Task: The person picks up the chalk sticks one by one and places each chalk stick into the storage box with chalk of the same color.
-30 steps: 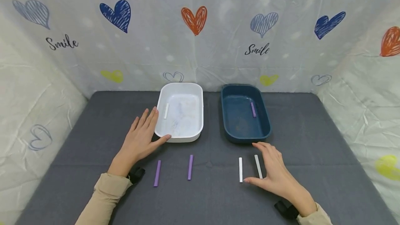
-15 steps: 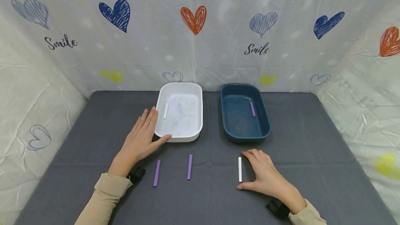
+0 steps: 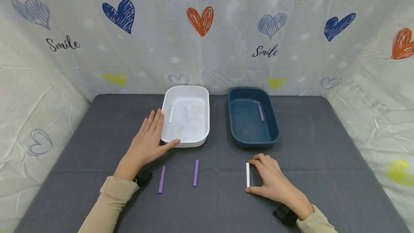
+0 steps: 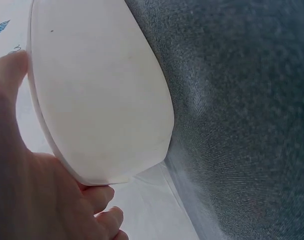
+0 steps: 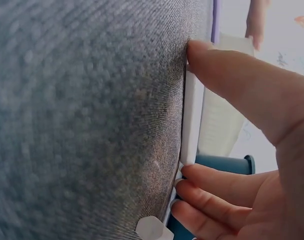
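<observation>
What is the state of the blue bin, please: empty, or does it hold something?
Not empty: the blue bin holds one purple stick, lying flat on its floor near the right wall.

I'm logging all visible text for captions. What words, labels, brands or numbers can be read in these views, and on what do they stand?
"Smile", black script on the backdrop sheet, left side, below a grey-blue heart.
"Smile", the same script further right, above the dark blue tray; its last letter is faint.
No text shows on the white tray, the sticks, the grey mat or the sleeves; the wrist views show none.
</observation>
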`<state>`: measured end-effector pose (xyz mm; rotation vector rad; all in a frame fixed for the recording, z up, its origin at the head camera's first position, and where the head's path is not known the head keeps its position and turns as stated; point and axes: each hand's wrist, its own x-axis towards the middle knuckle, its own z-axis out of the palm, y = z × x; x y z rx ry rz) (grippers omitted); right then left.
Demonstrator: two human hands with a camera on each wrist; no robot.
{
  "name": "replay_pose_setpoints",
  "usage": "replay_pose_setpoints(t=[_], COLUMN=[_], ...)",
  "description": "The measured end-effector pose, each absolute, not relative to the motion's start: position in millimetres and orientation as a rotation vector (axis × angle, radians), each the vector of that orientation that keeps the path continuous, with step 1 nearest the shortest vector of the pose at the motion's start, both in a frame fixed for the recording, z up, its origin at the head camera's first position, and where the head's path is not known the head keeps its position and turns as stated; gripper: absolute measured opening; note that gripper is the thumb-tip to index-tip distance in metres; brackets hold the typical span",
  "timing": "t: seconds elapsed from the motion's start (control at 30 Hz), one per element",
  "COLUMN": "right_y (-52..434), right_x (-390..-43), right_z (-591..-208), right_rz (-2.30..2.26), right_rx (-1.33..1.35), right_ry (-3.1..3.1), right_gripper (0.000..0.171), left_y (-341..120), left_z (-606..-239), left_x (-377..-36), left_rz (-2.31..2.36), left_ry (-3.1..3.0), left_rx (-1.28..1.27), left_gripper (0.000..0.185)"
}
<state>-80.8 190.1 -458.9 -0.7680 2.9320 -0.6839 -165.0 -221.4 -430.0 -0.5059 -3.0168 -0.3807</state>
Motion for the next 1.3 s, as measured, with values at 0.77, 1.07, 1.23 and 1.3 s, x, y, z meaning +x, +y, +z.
replay_pose_setpoints(t=[0.77,1.07,1.23,1.3], right_y=[163,151,146,145], right_x=[-95,-103,-106,-108], right_z=[-441,-428,-421,-419], right_rz=[-0.746,-0.783,-0.787,-0.791], right_rx=[-0.881,-0.98,-0.968,-0.967], right_ry=[2.892,2.895,2.885,2.882], right_gripper=[0.074,0.073,0.074,0.074], left_y=[-222,-223,-222,-222], left_z=[-427,-429,-431,-432], left_x=[-167,-169,-169,-169], left_rz=[-0.387,-0.391,-0.399,-0.405], left_ry=[-3.038,-3.037,-3.042,-3.048], left_rx=[-0.496,-0.5,-0.504,-0.504], left_gripper=[0.111,0.11,0.111,0.111])
